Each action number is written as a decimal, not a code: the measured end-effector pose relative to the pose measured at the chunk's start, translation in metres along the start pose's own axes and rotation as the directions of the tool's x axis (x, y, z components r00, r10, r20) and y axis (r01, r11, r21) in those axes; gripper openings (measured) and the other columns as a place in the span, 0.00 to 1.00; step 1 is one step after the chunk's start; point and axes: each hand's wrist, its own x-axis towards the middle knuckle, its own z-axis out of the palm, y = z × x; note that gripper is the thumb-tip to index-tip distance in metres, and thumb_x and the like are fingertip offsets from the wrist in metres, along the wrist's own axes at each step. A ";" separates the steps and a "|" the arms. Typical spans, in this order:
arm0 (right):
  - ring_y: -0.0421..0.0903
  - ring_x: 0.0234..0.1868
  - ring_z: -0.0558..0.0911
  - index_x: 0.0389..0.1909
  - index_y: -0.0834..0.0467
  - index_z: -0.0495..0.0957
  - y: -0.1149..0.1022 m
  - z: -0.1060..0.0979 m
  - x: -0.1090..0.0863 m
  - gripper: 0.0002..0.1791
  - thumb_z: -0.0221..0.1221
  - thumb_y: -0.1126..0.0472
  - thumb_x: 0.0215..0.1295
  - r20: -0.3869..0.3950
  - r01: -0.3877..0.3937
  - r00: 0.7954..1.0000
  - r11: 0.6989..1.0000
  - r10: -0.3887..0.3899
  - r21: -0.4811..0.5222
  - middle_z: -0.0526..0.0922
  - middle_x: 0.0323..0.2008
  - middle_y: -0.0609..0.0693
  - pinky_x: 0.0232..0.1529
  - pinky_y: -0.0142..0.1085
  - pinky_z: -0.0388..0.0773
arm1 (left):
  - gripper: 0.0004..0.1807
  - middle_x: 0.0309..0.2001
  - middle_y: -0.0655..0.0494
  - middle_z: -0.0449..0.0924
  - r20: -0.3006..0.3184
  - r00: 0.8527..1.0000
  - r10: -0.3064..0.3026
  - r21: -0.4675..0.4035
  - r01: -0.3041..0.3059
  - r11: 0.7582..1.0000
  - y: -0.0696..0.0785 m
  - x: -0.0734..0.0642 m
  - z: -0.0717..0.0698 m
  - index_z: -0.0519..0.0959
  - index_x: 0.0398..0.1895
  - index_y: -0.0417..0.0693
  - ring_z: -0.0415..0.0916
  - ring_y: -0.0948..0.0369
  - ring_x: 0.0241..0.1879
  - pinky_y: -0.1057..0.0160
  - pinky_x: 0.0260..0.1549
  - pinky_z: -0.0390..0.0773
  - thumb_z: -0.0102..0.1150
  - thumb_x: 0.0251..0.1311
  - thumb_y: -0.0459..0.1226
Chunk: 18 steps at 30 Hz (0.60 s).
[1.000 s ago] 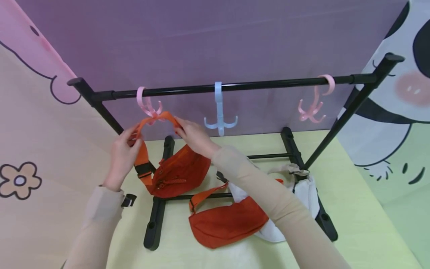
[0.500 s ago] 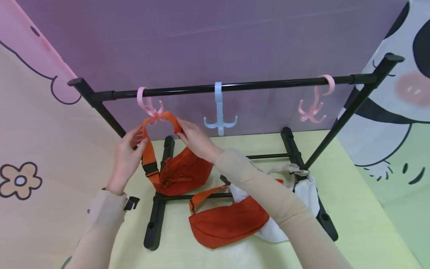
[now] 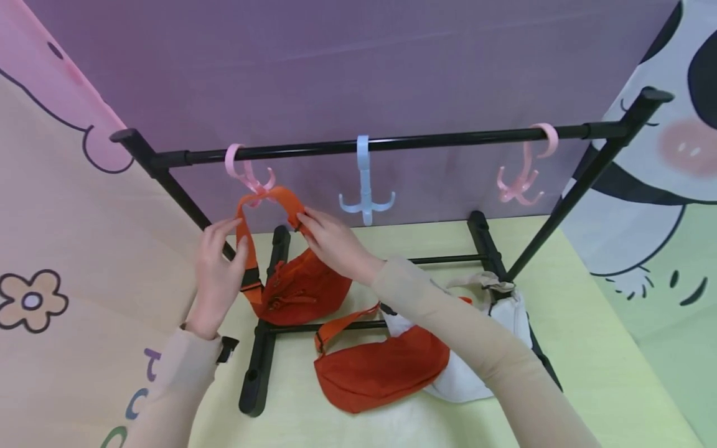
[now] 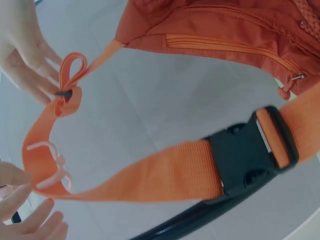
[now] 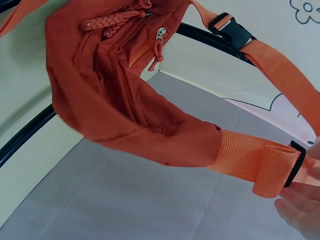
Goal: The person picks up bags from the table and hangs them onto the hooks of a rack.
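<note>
An orange-red waist bag (image 3: 313, 289) hangs by its orange strap (image 3: 287, 200) from the left pink hook (image 3: 246, 177). My left hand (image 3: 218, 274) is beside the strap's left side, fingers spread and loosely bent; in the left wrist view its fingertips are right at the strap's bend. My right hand (image 3: 343, 250) reaches the strap's other side with extended fingers. In the right wrist view its fingertips touch the webbing by a black strap slider (image 5: 296, 164). A black side-release buckle (image 4: 245, 155) is fastened on the left part of the strap.
The hook hangs on a black rack bar (image 3: 313, 148), with a blue hook (image 3: 365, 180) mid-bar and another pink hook (image 3: 521, 177) at right. A second orange-red bag (image 3: 381, 370) and a white bag (image 3: 512, 314) lie on the pale table (image 3: 302, 386), among the rack's feet.
My left hand has loosened from the strap and shifted slightly right and down. My right hand has slid along the strap, down and to the right, uncovering the slider. The strap stays over the hook.
</note>
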 end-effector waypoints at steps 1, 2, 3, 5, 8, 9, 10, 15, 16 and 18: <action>0.51 0.55 0.70 0.57 0.65 0.67 0.000 0.000 -0.002 0.23 0.54 0.63 0.60 -0.010 0.017 1.000 1.000 -0.017 -0.007 0.68 0.56 0.60 0.55 0.37 0.65 | 0.14 0.46 0.37 0.71 -0.012 1.000 0.009 0.003 -0.009 1.000 0.002 -0.001 0.001 0.74 0.43 0.30 0.67 0.45 0.48 0.51 0.48 0.64 0.53 0.50 0.22; 0.51 0.54 0.71 0.56 0.65 0.67 0.000 0.000 -0.005 0.23 0.55 0.64 0.59 -0.022 0.036 0.999 0.999 -0.037 -0.016 0.68 0.56 0.60 0.55 0.37 0.65 | 0.14 0.46 0.37 0.71 -0.026 0.999 0.023 0.006 -0.023 1.000 0.004 -0.002 0.002 0.75 0.42 0.30 0.67 0.45 0.48 0.52 0.49 0.64 0.52 0.50 0.22; 0.50 0.54 0.71 0.55 0.65 0.68 0.000 -0.001 -0.007 0.23 0.56 0.64 0.58 -0.035 0.056 0.998 0.998 -0.057 -0.025 0.69 0.55 0.60 0.54 0.36 0.66 | 0.13 0.46 0.37 0.71 -0.042 0.999 0.031 0.008 -0.031 0.999 0.005 -0.004 0.004 0.76 0.41 0.30 0.66 0.45 0.48 0.52 0.49 0.63 0.52 0.50 0.21; 0.50 0.53 0.72 0.54 0.65 0.69 0.000 -0.001 -0.012 0.22 0.56 0.66 0.57 -0.063 0.093 0.993 0.995 -0.095 -0.034 0.71 0.54 0.59 0.54 0.36 0.66 | 0.12 0.45 0.37 0.72 -0.068 0.996 0.059 0.010 -0.058 0.998 0.007 -0.006 0.007 0.76 0.39 0.30 0.66 0.44 0.48 0.52 0.49 0.63 0.52 0.49 0.21; 0.49 0.51 0.73 0.51 0.65 0.71 0.001 -0.002 -0.020 0.20 0.56 0.67 0.56 -0.103 0.132 0.986 0.991 -0.134 -0.026 0.73 0.50 0.58 0.53 0.35 0.67 | 0.11 0.43 0.38 0.73 -0.080 0.993 0.090 -0.002 -0.091 0.996 0.010 -0.011 0.011 0.77 0.37 0.30 0.67 0.44 0.47 0.54 0.49 0.64 0.52 0.48 0.20; 0.49 0.50 0.73 0.50 0.65 0.72 0.002 -0.003 -0.023 0.19 0.56 0.67 0.56 -0.110 0.138 0.984 0.990 -0.139 -0.020 0.74 0.49 0.57 0.52 0.34 0.68 | 0.11 0.43 0.38 0.73 -0.075 0.992 0.098 -0.008 -0.099 0.995 0.011 -0.013 0.012 0.77 0.36 0.30 0.67 0.44 0.46 0.54 0.48 0.65 0.52 0.48 0.19; 0.48 0.50 0.73 0.50 0.64 0.72 0.003 -0.004 -0.026 0.18 0.56 0.68 0.56 -0.113 0.139 0.984 0.990 -0.139 -0.010 0.74 0.48 0.57 0.52 0.34 0.68 | 0.11 0.42 0.38 0.74 -0.069 0.992 0.104 -0.015 -0.105 0.994 0.012 -0.015 0.013 0.77 0.36 0.31 0.68 0.44 0.45 0.54 0.47 0.65 0.53 0.47 0.19; 0.47 0.47 0.74 0.46 0.63 0.74 0.007 -0.010 -0.043 0.15 0.55 0.68 0.57 -0.104 0.119 0.988 0.991 -0.113 0.054 0.75 0.43 0.55 0.48 0.32 0.70 | 0.13 0.40 0.39 0.75 -0.021 0.990 0.137 -0.041 -0.137 0.990 0.017 -0.026 0.020 0.78 0.35 0.32 0.69 0.46 0.42 0.54 0.39 0.67 0.54 0.44 0.18; 0.46 0.46 0.74 0.45 0.63 0.75 0.009 -0.010 -0.046 0.14 0.55 0.68 0.57 -0.099 0.118 0.989 0.991 -0.111 0.064 0.75 0.42 0.54 0.47 0.31 0.70 | 0.13 0.40 0.39 0.75 -0.012 0.990 0.144 -0.045 -0.144 0.989 0.018 -0.028 0.021 0.78 0.35 0.32 0.70 0.46 0.41 0.54 0.38 0.67 0.55 0.44 0.18; 0.46 0.44 0.75 0.43 0.63 0.75 0.013 -0.010 -0.054 0.13 0.56 0.69 0.56 -0.086 0.114 0.990 0.991 -0.108 0.072 0.76 0.40 0.54 0.45 0.31 0.71 | 0.12 0.40 0.40 0.75 0.011 0.988 0.154 -0.050 -0.153 0.987 0.019 -0.031 0.024 0.78 0.35 0.32 0.70 0.46 0.41 0.54 0.38 0.67 0.55 0.44 0.18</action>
